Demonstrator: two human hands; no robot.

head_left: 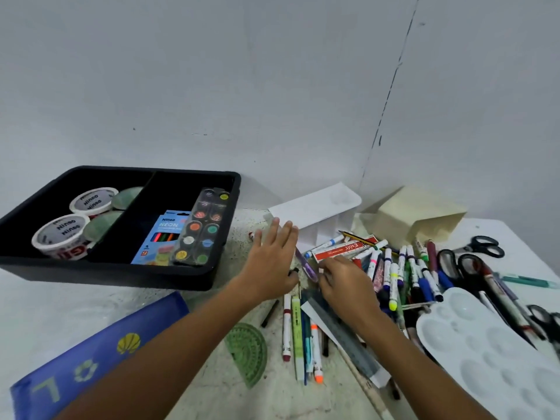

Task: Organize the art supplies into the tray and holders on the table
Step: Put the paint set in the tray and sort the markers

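My left hand (pixel 271 259) hovers flat over the table with straight fingers reaching toward a white divided holder (pixel 321 204) that lies on its side. A purple pen (pixel 306 265) lies between my hands. My right hand (pixel 345 281) has curled fingers that pinch the pen's lower end. A pile of markers (pixel 394 268) spreads to the right of that hand. The black two-part tray (pixel 224 180) at the left holds two white tubs (pixel 62 230) in its left part. A neon pencil box (pixel 163 234) and a watercolour set (pixel 201 225) sit in its right part.
A cream holder (pixel 421 216) lies tipped by the wall. Several scissors (pixel 481 247) and a white paint palette (pixel 491 344) are at the right. A metal ruler (pixel 345 334), loose pens (pixel 298 331), a green protractor (pixel 250 350) and a blue pouch (pixel 91 356) lie near me.
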